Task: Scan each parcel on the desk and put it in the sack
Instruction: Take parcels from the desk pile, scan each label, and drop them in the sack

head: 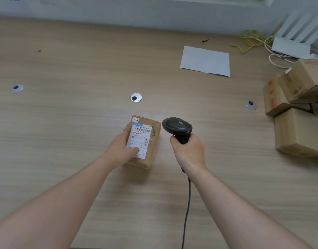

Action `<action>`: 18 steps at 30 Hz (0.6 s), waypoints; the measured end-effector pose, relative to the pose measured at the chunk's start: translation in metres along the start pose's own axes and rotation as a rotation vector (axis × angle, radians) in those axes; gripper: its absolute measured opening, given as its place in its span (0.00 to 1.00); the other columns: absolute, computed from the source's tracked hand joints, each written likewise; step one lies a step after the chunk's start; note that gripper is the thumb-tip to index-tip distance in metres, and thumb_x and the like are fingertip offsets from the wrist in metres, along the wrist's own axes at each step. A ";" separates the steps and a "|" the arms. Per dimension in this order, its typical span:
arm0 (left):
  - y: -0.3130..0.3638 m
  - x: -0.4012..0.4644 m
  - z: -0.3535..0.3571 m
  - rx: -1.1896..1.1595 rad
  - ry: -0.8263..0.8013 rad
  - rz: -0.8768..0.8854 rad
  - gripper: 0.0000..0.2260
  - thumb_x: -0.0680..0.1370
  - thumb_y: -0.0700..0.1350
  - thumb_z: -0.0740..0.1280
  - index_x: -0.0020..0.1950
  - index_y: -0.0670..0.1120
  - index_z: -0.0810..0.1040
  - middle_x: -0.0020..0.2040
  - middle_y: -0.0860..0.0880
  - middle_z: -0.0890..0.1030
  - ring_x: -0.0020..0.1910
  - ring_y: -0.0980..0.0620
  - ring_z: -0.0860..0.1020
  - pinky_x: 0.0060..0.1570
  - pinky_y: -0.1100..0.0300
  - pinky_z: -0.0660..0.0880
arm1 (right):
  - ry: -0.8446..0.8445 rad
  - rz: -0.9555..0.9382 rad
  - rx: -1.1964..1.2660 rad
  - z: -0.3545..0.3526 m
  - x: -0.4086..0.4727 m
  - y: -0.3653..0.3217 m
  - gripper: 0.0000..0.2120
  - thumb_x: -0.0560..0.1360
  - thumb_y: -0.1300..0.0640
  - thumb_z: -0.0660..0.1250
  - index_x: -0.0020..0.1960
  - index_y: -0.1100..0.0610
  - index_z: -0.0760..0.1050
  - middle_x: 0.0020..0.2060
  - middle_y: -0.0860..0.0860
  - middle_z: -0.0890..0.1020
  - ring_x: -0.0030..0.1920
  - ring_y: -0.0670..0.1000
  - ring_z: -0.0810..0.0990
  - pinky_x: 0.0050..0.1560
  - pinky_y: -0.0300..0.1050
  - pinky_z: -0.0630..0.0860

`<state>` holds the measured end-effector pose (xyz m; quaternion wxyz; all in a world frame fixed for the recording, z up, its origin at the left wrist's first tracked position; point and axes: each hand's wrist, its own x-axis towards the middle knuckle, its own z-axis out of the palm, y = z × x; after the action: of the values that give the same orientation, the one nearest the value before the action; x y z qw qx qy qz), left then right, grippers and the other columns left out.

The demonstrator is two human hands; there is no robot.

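Desk (64, 159): L hand (121, 147) on parcel (151, 151), R hand (188, 151) w/ scanner (178, 125).

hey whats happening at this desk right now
A person's left hand holds a small brown cardboard parcel with a white shipping label on the wooden desk. The right hand grips a black corded barcode scanner beside it. More cardboard boxes wait stacked at right.

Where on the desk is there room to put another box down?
Bare desk stretches left of the parcel the left hand holds, out to the far-left grommet. More lies between the middle grommet and the paper sheet. The right edge is crowded with stacked boxes and cables.
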<state>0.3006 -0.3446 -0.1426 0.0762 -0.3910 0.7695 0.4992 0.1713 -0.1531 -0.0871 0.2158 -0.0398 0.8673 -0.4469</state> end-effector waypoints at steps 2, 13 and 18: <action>0.009 0.003 0.009 0.122 0.082 0.022 0.45 0.71 0.51 0.75 0.82 0.65 0.54 0.75 0.52 0.66 0.69 0.50 0.74 0.66 0.51 0.75 | 0.005 -0.007 -0.017 -0.002 0.004 0.001 0.13 0.73 0.51 0.71 0.34 0.52 0.70 0.26 0.46 0.74 0.30 0.51 0.73 0.34 0.44 0.69; 0.050 -0.008 0.041 0.615 0.214 -0.061 0.45 0.67 0.69 0.71 0.82 0.63 0.58 0.81 0.48 0.50 0.66 0.38 0.69 0.66 0.46 0.72 | -0.056 -0.066 -0.055 -0.013 0.016 -0.001 0.12 0.74 0.52 0.70 0.35 0.53 0.71 0.28 0.47 0.75 0.31 0.51 0.72 0.34 0.45 0.69; 0.056 -0.031 0.031 0.581 0.264 -0.093 0.44 0.68 0.69 0.71 0.81 0.64 0.59 0.81 0.48 0.52 0.66 0.38 0.70 0.67 0.46 0.71 | -0.108 -0.114 -0.071 -0.017 0.007 -0.011 0.11 0.74 0.53 0.70 0.35 0.53 0.71 0.28 0.47 0.75 0.32 0.51 0.73 0.34 0.46 0.70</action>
<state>0.2757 -0.2919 -0.1026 0.1068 -0.4489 0.8645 0.1995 0.1564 -0.1489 -0.0723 0.2348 -0.1208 0.8660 -0.4247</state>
